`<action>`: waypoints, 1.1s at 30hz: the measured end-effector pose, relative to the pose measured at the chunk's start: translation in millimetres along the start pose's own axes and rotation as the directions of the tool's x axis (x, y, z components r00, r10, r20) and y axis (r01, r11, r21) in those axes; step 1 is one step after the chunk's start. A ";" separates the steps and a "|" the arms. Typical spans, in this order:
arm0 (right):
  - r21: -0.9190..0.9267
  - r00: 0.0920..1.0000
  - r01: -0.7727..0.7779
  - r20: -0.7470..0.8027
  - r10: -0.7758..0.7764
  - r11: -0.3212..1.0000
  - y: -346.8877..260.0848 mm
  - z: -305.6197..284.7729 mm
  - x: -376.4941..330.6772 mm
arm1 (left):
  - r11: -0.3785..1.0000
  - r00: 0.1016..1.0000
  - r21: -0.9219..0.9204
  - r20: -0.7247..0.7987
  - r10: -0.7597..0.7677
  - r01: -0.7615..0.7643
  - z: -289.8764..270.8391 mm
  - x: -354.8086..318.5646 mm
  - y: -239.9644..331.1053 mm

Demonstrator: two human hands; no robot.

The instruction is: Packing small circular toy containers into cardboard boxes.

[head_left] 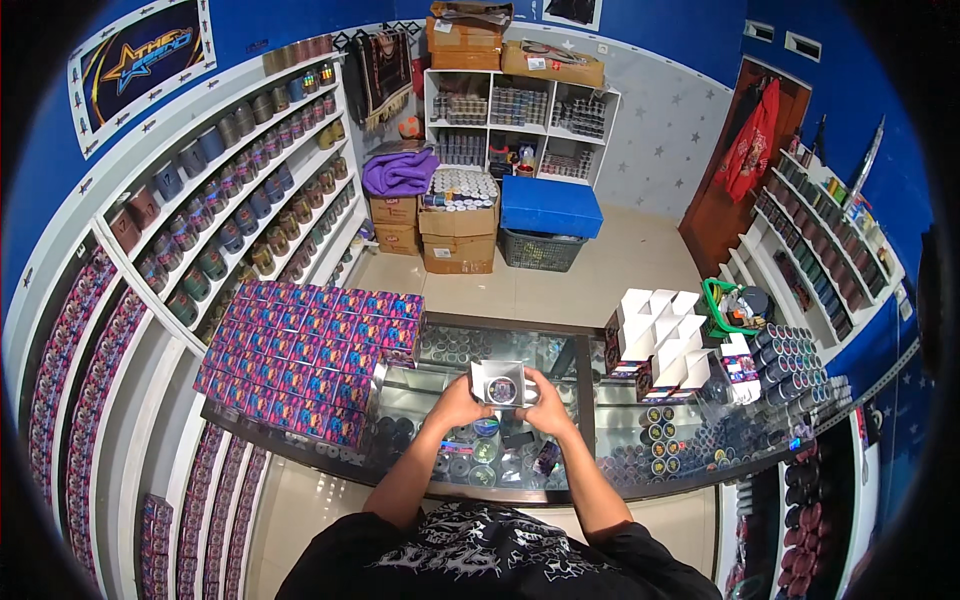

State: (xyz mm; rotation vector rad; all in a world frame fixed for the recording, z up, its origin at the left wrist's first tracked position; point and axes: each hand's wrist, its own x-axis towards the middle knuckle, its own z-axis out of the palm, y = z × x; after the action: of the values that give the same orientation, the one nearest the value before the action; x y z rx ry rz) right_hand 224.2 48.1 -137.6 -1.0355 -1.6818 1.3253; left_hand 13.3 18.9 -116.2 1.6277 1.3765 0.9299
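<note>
The forearms are reaching over the near edge of the glass counter point(500, 494); the left hand point(457, 407) and the right hand point(548, 405) are pinching opposite sides of an open box point(484, 373), with some fingers hiding beneath; the view is not showing whether it is touching the glass. A round-topped container point(502, 391) is sitting inside, so fitting or checking it seems to be the step in hand; the next move is probably calling for one hand steadying the walls while the other is working at the open mouth. Patterned boxes point(310, 360) are crowding the left, limiting sideways room; white open-topped boxes point(655, 335) are standing farther right, leaving glass between; beyond the counter's far edge, tiled floor point(640, 245) is stretching toward the shelves point(489, 100).
</note>
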 end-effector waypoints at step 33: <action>-0.875 0.885 0.261 0.386 0.260 0.408 -80.8 57.1 62.9 | 0.979 0.982 -0.094 0.079 -0.171 0.178 5.4 -10.4 -41.1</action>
State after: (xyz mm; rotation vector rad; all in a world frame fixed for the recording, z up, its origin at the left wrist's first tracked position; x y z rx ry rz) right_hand 135.7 72.9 -64.7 -1.3334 -2.9704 0.5139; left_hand -0.1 11.9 -156.1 1.4253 1.3775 0.8176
